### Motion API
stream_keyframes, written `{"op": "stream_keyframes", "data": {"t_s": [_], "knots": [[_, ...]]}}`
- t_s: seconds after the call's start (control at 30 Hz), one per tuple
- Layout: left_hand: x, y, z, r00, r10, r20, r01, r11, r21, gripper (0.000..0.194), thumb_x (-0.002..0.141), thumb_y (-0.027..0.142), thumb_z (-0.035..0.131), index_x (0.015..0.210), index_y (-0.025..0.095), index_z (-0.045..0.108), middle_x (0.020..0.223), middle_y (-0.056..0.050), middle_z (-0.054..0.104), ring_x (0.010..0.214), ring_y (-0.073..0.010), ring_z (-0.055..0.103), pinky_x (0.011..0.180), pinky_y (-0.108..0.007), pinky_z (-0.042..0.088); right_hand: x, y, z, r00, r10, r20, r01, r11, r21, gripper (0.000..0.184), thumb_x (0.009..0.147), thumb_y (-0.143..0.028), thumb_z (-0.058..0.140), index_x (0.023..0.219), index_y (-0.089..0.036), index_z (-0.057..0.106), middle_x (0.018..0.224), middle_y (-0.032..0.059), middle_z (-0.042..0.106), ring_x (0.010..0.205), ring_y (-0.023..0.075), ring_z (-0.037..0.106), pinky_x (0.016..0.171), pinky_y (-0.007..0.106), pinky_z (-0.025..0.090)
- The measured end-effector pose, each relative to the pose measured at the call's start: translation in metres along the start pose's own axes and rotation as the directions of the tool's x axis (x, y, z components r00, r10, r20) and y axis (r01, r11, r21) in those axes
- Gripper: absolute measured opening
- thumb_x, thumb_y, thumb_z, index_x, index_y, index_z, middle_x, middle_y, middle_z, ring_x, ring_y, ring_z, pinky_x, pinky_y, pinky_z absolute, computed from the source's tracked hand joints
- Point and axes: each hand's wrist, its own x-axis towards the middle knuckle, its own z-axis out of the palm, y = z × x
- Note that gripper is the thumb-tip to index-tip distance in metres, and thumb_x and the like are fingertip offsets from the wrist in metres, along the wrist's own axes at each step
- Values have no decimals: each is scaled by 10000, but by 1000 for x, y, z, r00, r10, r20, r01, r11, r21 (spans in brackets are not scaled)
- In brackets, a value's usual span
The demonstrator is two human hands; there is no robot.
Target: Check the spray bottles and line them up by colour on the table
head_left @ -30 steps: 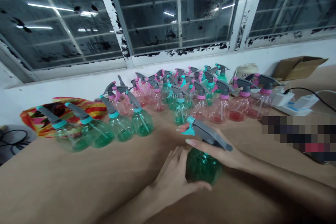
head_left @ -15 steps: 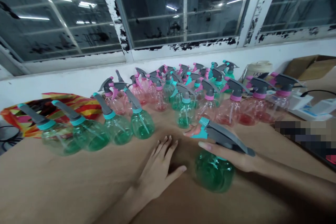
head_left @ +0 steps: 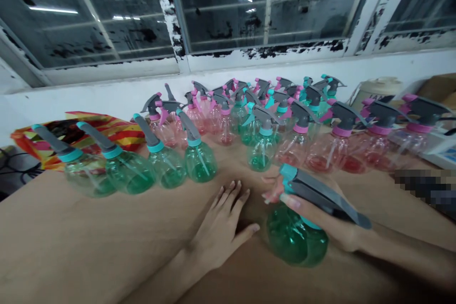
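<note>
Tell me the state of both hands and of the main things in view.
Held green spray bottle: spray head fitted
Right hand: gripping that bottle near its neck
Left hand: open, palm down, holding nothing
Four green spray bottles at left: standing, heads fitted
Front pink spray bottles: standing, heads fitted
Back spray bottles: crowded together
Patterned material: spread out

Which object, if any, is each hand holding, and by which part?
The right hand grips a green trigger spray bottle by its teal-and-gray spray head, above the round body. The left hand holds nothing; its fingers are spread.
</note>
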Motion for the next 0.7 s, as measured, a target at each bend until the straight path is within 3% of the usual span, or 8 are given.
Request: {"op": "stream_keyframes", "data": {"t_s": [0.13,0.47,0.6,0.7], "knots": [[0,0,2,1000,8,-20,-8,1000,2,645,944,526,464,1417,103,350,1493,-171,333,1387,-292,273,1103,-492,289,3,0,0,1000,21,-12,-21,1000,0,215,878,-324,576,1075,-310,662,1077,13,685,1060,210,627,961,381,483],[-1,-3,7,998,29,-48,-27,999,47,607,962,503,436,1407,98,356,1474,-171,371,1373,-298,308,1087,-495,314,1,2,2,998,58,14,-58,998,10,366,858,-308,609,1223,-343,600,1245,10,632,1155,210,583,996,360,470],[-1,-4,6,999,18,-40,-17,999,43,589,961,496,441,1404,117,363,1469,-162,382,1368,-305,316,1079,-503,325,2,3,-1,998,35,47,-34,999,-17,391,850,-236,597,1229,-332,588,1137,3,679,1025,207,637,959,365,487],[-1,-4,5,999,11,-35,-10,999,34,585,964,495,436,1406,120,358,1469,-164,382,1369,-305,314,1079,-506,324,2,5,-2,997,29,72,-30,999,13,442,855,-189,560,1274,-328,544,968,-11,705,775,172,663,781,318,552]]}}
